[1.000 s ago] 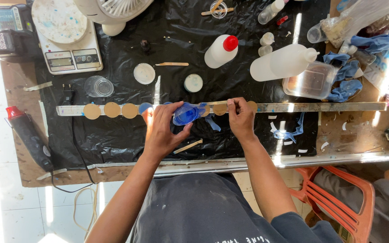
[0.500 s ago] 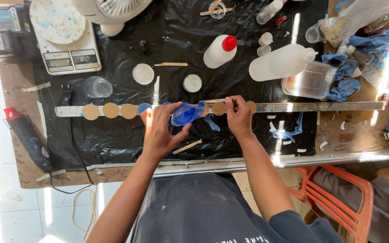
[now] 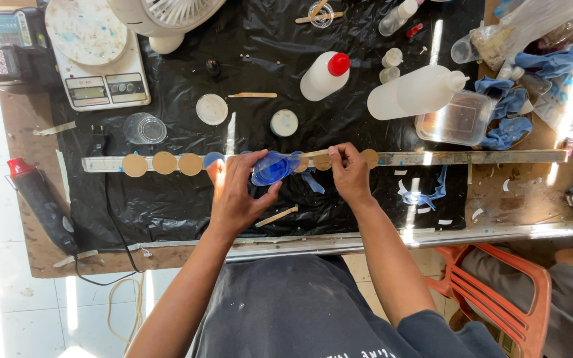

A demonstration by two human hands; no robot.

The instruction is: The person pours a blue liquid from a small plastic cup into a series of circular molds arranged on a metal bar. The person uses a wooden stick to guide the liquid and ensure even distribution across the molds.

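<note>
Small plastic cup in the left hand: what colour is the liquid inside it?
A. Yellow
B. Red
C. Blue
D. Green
C. The left hand tilts a small clear cup whose contents show bright blue, over the long rail carrying round wooden discs, while the right hand holds a wooden stick at the cup.
</note>
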